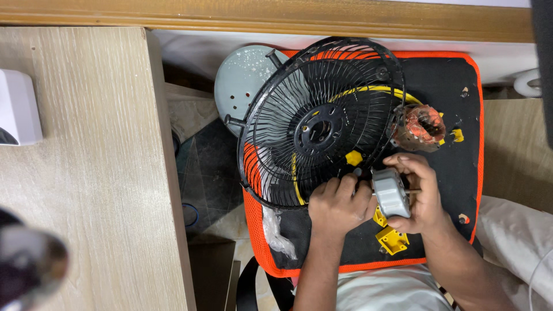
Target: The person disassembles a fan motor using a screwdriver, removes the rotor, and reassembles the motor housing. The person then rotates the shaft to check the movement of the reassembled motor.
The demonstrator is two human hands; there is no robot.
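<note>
A black wire fan guard [319,118] lies tilted on a black mat with an orange border [461,103]. My right hand [423,198] grips a grey metal motor housing [390,192] just right of the guard's lower edge. Against that housing's left side my left hand [337,207] is closed, fingers curled at the guard's rim; whether it holds anything is hidden. A copper-wound motor stator [419,128] rests above my right hand. Yellow plastic parts [391,239] lie on the mat below the housing, and a small yellow piece [353,157] shows through the wires.
A round grey fan base [242,75] lies behind the guard. A light wooden tabletop [86,173] fills the left, with a white device [18,106] at its edge. A blurred dark object [29,265] sits at the lower left. Tiled floor [207,167] shows between the table and the mat.
</note>
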